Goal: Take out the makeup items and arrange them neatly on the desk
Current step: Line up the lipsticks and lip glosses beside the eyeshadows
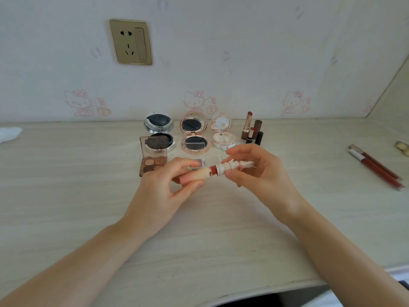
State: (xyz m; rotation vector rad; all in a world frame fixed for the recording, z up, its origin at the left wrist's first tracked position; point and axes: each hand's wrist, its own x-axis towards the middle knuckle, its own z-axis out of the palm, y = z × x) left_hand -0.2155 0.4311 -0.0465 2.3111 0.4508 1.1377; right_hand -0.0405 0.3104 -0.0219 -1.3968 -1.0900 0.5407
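Two hands hold one small lip-colour tube above the middle of the pale wood-grain desk (66, 196). The left hand (159, 191) pinches the smooth peach-pink cylindrical tube body (194, 176) between thumb and fingertips; the right hand (259, 171) pinches the cream ribbed cap with a sculpted white ornament (232, 167) between thumb and forefinger, its other fingers loosely spread. A ring of dark red neck shows where body and cap meet, so whether the cap is fully seated cannot be told. The tube's long axis lies nearly level, running left to right, the cap end pointing right and slightly away toward the wall.

Just behind the hands, partly hidden, lies a small clear square palette (197, 163). To its left stands an open brown translucent eyeshadow palette with four tan pans (152, 161). Further back, in a row, sit three open round compacts: a silver one with a black cushion (159, 130), a rose-gold jewelled one with a mirror (194, 132), and a white-and-gold one (222, 131). Right of them a cluster of upright lipsticks (252, 129) stands, glossy brown and black. Well apart on the right lie two slim red lip pencils (376, 168), side by side and aslant. A gold wall socket (131, 42) sits on the cartoon-cat wallpaper (265, 52).
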